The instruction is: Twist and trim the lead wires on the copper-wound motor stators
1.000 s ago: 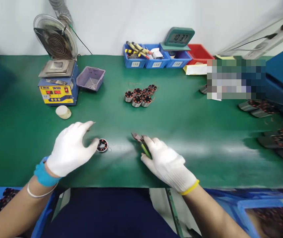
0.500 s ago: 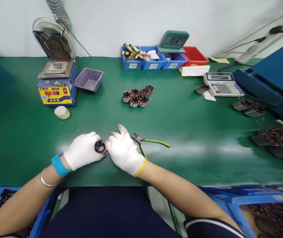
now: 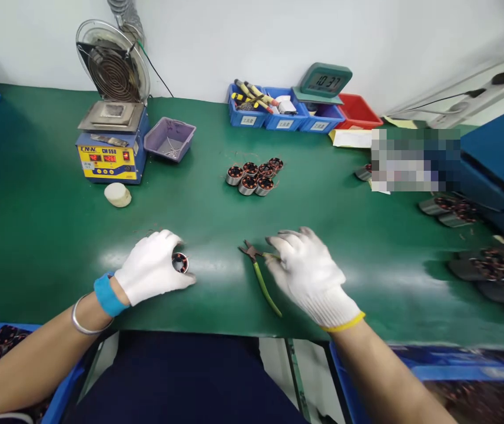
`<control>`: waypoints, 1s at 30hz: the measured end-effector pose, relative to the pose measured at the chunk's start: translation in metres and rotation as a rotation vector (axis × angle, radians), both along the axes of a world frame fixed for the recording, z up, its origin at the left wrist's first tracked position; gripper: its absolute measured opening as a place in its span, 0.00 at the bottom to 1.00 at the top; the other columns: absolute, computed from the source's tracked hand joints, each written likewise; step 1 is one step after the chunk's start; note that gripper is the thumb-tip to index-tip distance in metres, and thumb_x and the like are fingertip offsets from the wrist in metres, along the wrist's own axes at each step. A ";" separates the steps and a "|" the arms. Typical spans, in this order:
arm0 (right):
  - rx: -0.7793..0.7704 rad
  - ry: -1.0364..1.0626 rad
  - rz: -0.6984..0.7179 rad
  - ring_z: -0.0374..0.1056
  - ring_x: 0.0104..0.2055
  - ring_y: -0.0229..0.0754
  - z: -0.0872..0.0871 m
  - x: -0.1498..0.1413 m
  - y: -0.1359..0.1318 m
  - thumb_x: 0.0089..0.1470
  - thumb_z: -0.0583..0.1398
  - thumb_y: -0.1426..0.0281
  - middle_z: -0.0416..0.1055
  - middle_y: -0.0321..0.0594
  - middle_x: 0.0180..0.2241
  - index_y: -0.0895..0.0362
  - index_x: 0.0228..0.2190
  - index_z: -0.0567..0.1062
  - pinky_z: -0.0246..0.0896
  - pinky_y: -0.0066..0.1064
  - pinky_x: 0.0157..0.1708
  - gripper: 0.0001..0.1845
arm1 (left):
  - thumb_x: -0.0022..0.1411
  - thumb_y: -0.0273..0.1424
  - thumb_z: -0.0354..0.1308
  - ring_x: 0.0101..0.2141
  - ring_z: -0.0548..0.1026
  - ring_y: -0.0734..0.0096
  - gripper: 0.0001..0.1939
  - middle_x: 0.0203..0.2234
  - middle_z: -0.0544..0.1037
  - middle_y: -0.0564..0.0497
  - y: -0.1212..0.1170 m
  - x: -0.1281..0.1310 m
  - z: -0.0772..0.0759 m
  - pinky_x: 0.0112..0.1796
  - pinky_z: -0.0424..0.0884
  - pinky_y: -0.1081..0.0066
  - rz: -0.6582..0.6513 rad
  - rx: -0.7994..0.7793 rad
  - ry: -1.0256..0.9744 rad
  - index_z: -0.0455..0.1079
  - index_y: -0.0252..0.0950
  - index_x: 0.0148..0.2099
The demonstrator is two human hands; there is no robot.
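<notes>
Curving the left hand (image 3: 152,266) around a small wound core (image 3: 181,262); arching the right hand (image 3: 307,268) over green-handled cutters (image 3: 257,271).
Holding left thumb and fingers wide about the core on the green tabletop (image 3: 216,306), left of the cutters. Curling the right fingers at one handle, leaving unclear whether gripping or hovering.

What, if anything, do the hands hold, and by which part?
Cannot tell: left hand is around the ring, right hand at one handle of the pliers.
</notes>
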State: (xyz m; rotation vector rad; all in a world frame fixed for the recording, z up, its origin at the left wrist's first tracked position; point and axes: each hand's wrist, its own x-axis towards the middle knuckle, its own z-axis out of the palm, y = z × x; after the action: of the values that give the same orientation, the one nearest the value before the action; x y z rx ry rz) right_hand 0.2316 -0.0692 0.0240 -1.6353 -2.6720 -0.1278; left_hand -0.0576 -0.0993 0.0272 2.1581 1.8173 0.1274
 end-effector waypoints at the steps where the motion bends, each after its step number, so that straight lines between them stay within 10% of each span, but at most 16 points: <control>1: -0.022 0.045 -0.014 0.61 0.55 0.57 -0.006 0.001 -0.005 0.53 0.58 0.60 0.68 0.57 0.51 0.64 0.50 0.70 0.46 0.48 0.59 0.27 | 0.46 0.47 0.62 0.39 0.75 0.53 0.25 0.39 0.77 0.45 0.002 0.001 0.000 0.39 0.70 0.61 -0.012 -0.023 -0.062 0.71 0.37 0.43; 5: -0.113 0.032 -0.194 0.51 0.61 0.68 -0.031 0.004 -0.028 0.37 0.64 0.47 0.55 0.65 0.60 0.66 0.59 0.59 0.50 0.57 0.55 0.54 | 0.53 0.33 0.55 0.40 0.74 0.59 0.11 0.37 0.78 0.47 0.010 0.008 -0.004 0.43 0.69 0.63 -0.028 -0.105 -0.195 0.73 0.37 0.39; 11: -0.110 0.014 -0.180 0.57 0.57 0.61 -0.038 0.031 -0.048 0.51 0.58 0.59 0.61 0.59 0.57 0.64 0.59 0.58 0.60 0.47 0.50 0.38 | 0.59 0.31 0.48 0.28 0.73 0.68 0.08 0.25 0.75 0.52 0.012 0.012 -0.009 0.30 0.67 0.70 0.052 -0.206 -0.338 0.68 0.38 0.31; 17: -0.126 -0.167 -0.176 0.67 0.34 0.53 -0.023 0.026 -0.037 0.56 0.51 0.71 0.71 0.56 0.37 0.64 0.52 0.69 0.62 0.40 0.30 0.23 | 0.60 0.32 0.48 0.25 0.70 0.70 0.08 0.21 0.72 0.55 0.011 0.011 -0.022 0.29 0.66 0.70 0.049 -0.141 -0.448 0.66 0.38 0.31; 24: -0.068 0.238 -0.117 0.61 0.52 0.54 -0.041 0.013 -0.024 0.53 0.51 0.73 0.64 0.54 0.51 0.65 0.60 0.58 0.59 0.43 0.51 0.32 | 0.61 0.33 0.48 0.24 0.70 0.70 0.09 0.21 0.71 0.55 0.012 0.011 -0.029 0.28 0.65 0.70 0.035 -0.137 -0.492 0.68 0.38 0.33; 27: -0.263 0.417 -0.197 0.64 0.49 0.53 -0.029 -0.008 -0.033 0.53 0.51 0.71 0.65 0.53 0.51 0.60 0.63 0.52 0.63 0.43 0.46 0.36 | 0.61 0.33 0.49 0.27 0.71 0.69 0.09 0.22 0.72 0.54 0.012 0.012 -0.027 0.30 0.66 0.70 0.036 -0.130 -0.472 0.69 0.38 0.33; 30: -0.794 0.663 -0.147 0.69 0.42 0.47 -0.008 -0.031 -0.037 0.51 0.53 0.70 0.69 0.45 0.46 0.52 0.62 0.55 0.65 0.37 0.40 0.36 | 0.61 0.33 0.49 0.31 0.72 0.66 0.09 0.25 0.74 0.53 0.013 0.013 -0.026 0.35 0.66 0.69 0.020 -0.101 -0.449 0.69 0.38 0.33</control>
State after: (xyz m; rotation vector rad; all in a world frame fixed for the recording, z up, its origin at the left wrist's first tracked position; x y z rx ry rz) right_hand 0.2009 -0.1063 0.0161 -1.5806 -2.1538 1.3601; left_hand -0.0450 -0.0860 0.0013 1.8555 1.5492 0.4730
